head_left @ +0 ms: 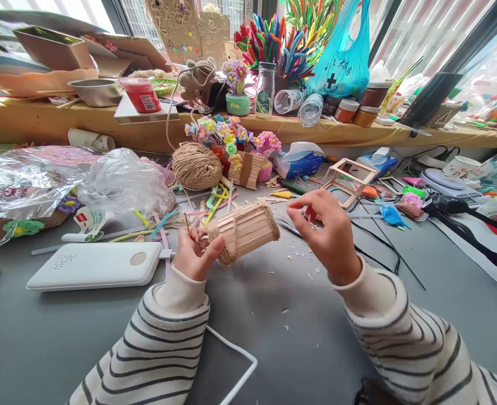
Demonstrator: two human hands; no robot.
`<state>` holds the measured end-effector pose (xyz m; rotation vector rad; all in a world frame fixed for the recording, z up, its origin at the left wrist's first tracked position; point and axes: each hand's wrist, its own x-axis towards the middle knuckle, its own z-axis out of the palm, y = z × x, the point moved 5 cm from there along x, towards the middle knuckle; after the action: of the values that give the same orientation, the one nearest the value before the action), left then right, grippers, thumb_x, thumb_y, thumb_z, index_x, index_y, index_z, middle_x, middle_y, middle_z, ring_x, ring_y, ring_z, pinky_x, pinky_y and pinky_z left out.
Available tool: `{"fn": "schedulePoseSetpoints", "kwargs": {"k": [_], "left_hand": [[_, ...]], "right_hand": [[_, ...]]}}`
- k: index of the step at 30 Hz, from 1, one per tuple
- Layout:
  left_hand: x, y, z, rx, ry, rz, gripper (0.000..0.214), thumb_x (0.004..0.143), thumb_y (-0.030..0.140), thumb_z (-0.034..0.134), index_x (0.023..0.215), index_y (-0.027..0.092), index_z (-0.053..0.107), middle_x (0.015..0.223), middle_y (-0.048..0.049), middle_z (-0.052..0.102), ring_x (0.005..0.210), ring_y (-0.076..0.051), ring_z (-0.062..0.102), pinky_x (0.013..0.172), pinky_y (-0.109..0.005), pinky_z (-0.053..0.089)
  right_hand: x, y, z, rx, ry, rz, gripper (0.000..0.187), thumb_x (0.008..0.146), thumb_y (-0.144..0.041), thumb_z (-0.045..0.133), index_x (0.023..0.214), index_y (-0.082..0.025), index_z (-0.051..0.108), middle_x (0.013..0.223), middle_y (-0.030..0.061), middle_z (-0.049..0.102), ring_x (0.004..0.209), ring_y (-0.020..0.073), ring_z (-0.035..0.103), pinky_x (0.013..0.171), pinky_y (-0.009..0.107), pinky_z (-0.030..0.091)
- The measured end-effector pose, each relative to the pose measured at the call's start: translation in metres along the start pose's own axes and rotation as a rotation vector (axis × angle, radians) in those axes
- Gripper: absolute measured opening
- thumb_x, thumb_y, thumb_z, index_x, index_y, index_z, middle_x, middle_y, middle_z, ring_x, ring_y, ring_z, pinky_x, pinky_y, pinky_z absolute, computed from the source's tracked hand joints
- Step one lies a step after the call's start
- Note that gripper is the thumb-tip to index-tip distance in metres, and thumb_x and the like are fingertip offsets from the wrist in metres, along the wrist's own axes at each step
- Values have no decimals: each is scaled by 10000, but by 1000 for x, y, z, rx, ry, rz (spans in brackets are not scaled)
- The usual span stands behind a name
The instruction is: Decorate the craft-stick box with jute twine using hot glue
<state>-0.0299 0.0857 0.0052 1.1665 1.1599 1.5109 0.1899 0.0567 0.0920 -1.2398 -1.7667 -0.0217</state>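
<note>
Stick-and-twine piece (252, 233) is small and roughly tube-shaped, made of pale flat wooden sticks set side by side, with narrow dark seams between them. Rough brown twine edges both ends, thickest at the left end, and another line of twine rings the body between them. It is tilted, lying nearly on its side, its right end a little higher than its left.

It is in the left hand (195, 253), which is closed around the left end, thumb on the near side and fingers curled behind, so part of that end is hidden. A thin brown strand stands up by these fingers. The right hand (326, 236) is raised beside the other end, near it but apart, its fingers bent and thumb and forefinger tips close together; whether it pinches something fine I cannot tell.

Left of the left hand lies a white power bank (100, 264), with a crumpled clear plastic bag (122, 185) behind it. Coloured strips (164, 222) crowd that side too. Beyond the piece sit a ball of twine (197, 166), fuzzy flowers (227, 135) and a blue tissue packet (299, 163). An open wooden frame (347, 175) stands behind the right hand. Pale scraps (310, 276) dot the grey tabletop (294, 365) between the arms.
</note>
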Motion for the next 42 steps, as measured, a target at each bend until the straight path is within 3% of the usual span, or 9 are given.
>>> {"fn": "schedulePoseSetpoints", "kwargs": {"k": [7,13,18,22,27,31,38,40,42], "left_hand": [[-23,8,26,183,-28,-22,586,510,478,726,735,224,249,871,12,494,672,-102,579,526,-217,480],[-26,1,24,236,-39,-86,590,520,502,711,741,229,236,861,5,499,680,-121,589,512,-230,499],[-26,-3,21,210,-27,-131,604,520,534,702,735,233,225,816,23,492,610,-93,562,529,-238,508],[-27,-4,22,208,-30,-141,607,513,538,711,738,235,235,814,15,522,656,-130,597,575,-277,514],[-21,-2,14,154,-1,-25,572,553,632,652,730,224,292,929,-69,600,877,-210,611,777,-367,487],[-14,6,-3,212,82,96,636,665,754,405,856,160,530,981,-109,591,967,-238,565,848,-374,448],[-3,19,-27,104,35,72,581,639,765,437,588,196,542,548,-2,533,499,-136,545,563,-295,498],[-2,31,-28,18,-70,76,596,585,784,475,485,196,462,409,34,386,316,-81,363,328,-246,371],[-4,51,-36,-25,17,191,551,637,711,520,482,196,396,396,58,272,288,-39,194,260,-179,162]], "right_hand": [[-13,-54,21,-29,-64,-170,170,822,-298,547,952,-204,604,907,67,618,876,208,527,817,365,420],[-22,-4,12,16,77,168,153,862,-312,454,919,-186,518,831,60,553,773,185,498,730,338,418],[-50,43,29,370,-323,460,272,855,-422,417,883,-183,545,748,34,531,667,151,480,602,284,395],[-61,41,41,558,-513,537,286,797,-470,482,754,-190,524,611,-20,429,531,105,368,479,238,318],[-61,34,45,621,-501,562,314,765,-475,512,642,-187,483,569,-34,411,518,90,354,475,228,317],[-63,35,48,631,-511,605,298,767,-458,515,651,-184,494,545,-43,409,499,85,364,485,232,321],[-65,39,46,670,-426,620,301,772,-483,515,677,-197,520,578,-30,405,499,96,347,460,243,306],[-65,41,45,668,-398,628,305,775,-485,515,674,-197,514,578,-28,398,502,96,339,457,243,299],[-64,41,45,668,-397,629,314,775,-483,516,650,-196,488,564,-30,385,503,96,337,459,242,297]]}}
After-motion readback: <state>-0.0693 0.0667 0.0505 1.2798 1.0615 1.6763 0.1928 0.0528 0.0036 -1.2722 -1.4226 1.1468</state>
